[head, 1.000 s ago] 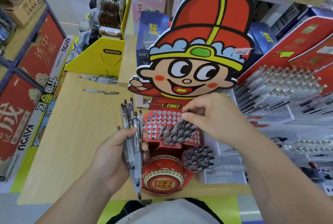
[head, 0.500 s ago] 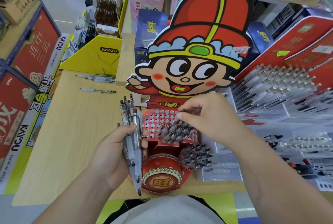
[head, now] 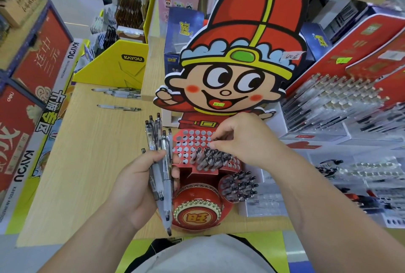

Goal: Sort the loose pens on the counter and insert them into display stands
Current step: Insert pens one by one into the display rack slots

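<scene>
Pens (head: 156, 174), clear-barrelled and dark-tipped, bunch in left hand (head: 135, 189); right hand (head: 245, 141) pinches one.

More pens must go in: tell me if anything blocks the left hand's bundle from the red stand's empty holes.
Nothing visible does. The bundle in the left hand sits beside empty holes of the red stand; the right hand, pinching a pen, and inserted pens cover only its middle and right.
</scene>
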